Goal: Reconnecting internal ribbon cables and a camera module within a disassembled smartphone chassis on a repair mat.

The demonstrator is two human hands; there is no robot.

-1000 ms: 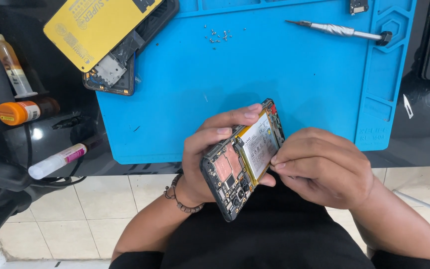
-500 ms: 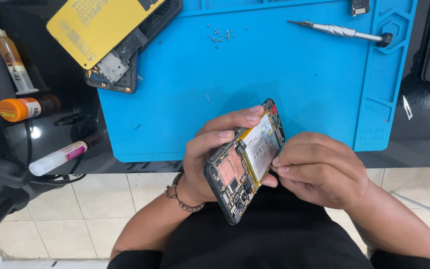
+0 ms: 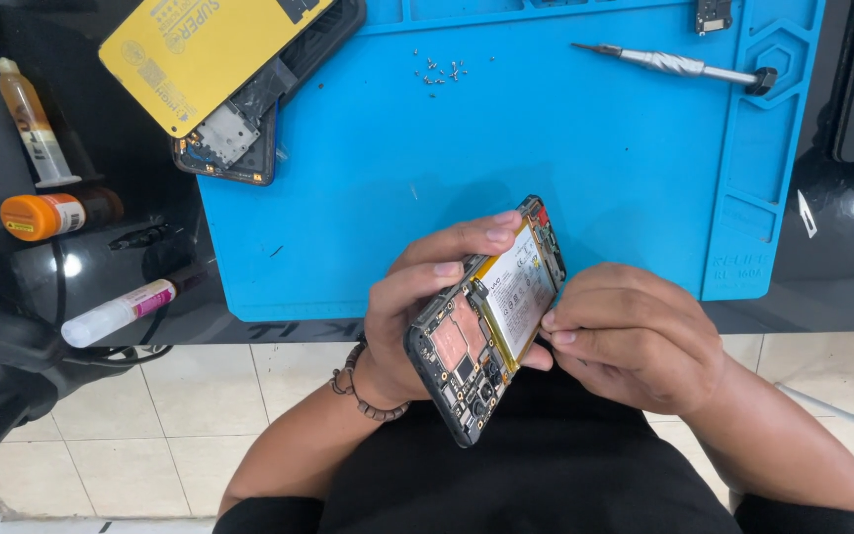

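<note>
Two bare forearms, no sleeves visible to near elbow. Left hand [image 3: 417,316]: beaded bracelet [image 3: 356,391] of small dark round beads at wrist. Right hand [image 3: 635,346]: no ring, no watch visible. Short trimmed fingernails. Black garment [image 3: 536,465] over lap and torso, plain, unmarked.

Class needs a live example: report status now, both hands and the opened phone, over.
Left hand grips opened phone, back cover off. Right hand fingertips at battery edge. Screwdriver, loose screws lie on blue mat, apart from both hands.

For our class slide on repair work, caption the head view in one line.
Left hand holds an opened phone; right hand pinches at its edge, above a blue mat.
</note>
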